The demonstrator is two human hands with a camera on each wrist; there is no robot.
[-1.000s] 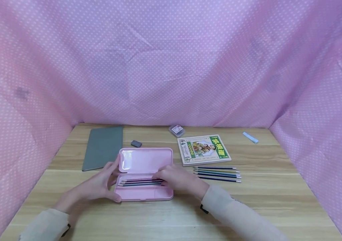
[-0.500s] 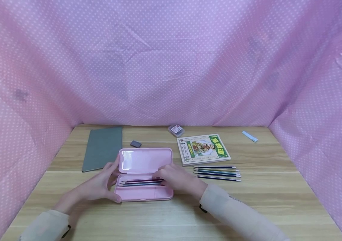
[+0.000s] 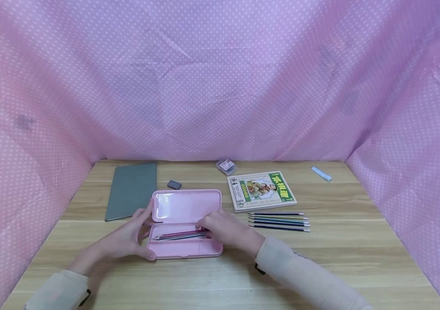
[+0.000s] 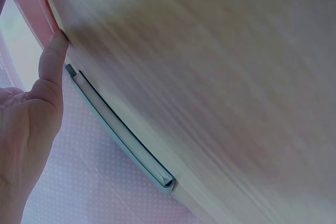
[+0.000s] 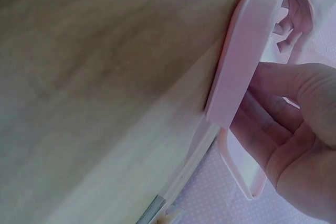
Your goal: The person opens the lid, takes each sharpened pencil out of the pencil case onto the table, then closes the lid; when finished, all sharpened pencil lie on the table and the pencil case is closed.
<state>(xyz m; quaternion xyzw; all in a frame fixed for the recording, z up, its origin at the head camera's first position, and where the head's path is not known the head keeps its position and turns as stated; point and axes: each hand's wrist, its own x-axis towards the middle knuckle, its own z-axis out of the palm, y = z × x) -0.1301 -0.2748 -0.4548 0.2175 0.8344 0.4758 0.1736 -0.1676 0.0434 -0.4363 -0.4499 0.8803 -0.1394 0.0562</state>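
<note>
A pink pencil case (image 3: 177,248) lies with its lid (image 3: 186,206) raised back. My left hand (image 3: 128,239) holds its left end, thumb at the front corner and fingers beside the lid; the left wrist view shows one digit against the pink edge. Several pencils (image 3: 181,235) lie in the long rear compartment, tips to the left. Reaching in from the right, my right hand (image 3: 225,230) pinches their right ends, which its fingers hide. In the right wrist view, the case wall (image 5: 244,61) covers those fingertips.
Several more pencils (image 3: 279,222) lie to the right, below an illustrated book (image 3: 262,191). A grey-green notebook (image 3: 131,191) and a dark eraser (image 3: 174,184) are at the left. Behind stands a small clear box (image 3: 226,166); a pale blue strip (image 3: 321,174) lies far right.
The pencils in the case have drawn closer together and slant, their right ends now slightly higher under my right hand. My left hand and the case have stayed in place.
</note>
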